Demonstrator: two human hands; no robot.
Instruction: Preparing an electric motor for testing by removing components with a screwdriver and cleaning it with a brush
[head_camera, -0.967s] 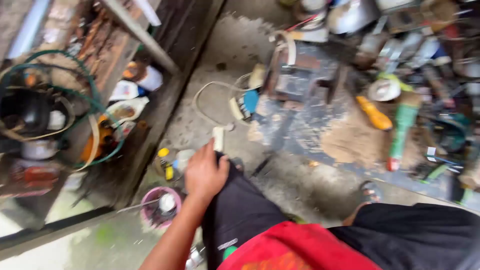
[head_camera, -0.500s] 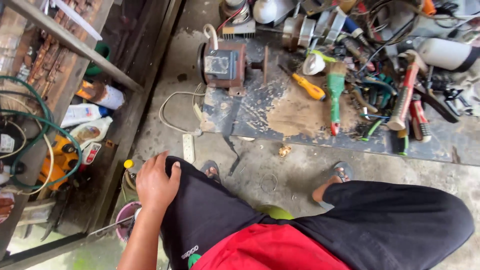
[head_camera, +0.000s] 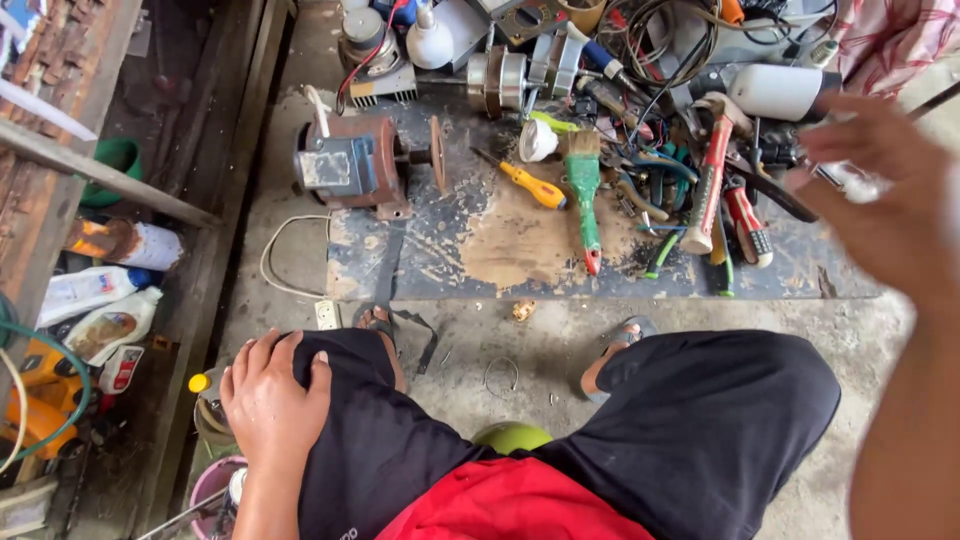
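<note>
Left hand (head_camera: 272, 400) flat on knee (head_camera: 350, 400); right hand (head_camera: 885, 190) above hammer (head_camera: 708, 185).

Right hand (head_camera: 880, 190) was motion-blurred, fingers indistinct, covering part of the tool pile right of the red-handled hammer (head_camera: 708, 180). Its forearm ran off the right edge. Left hand (head_camera: 272, 400) cut at the wrist by the bottom edge. Yellow container (head_camera: 35, 410) left of it was cropped.
</note>
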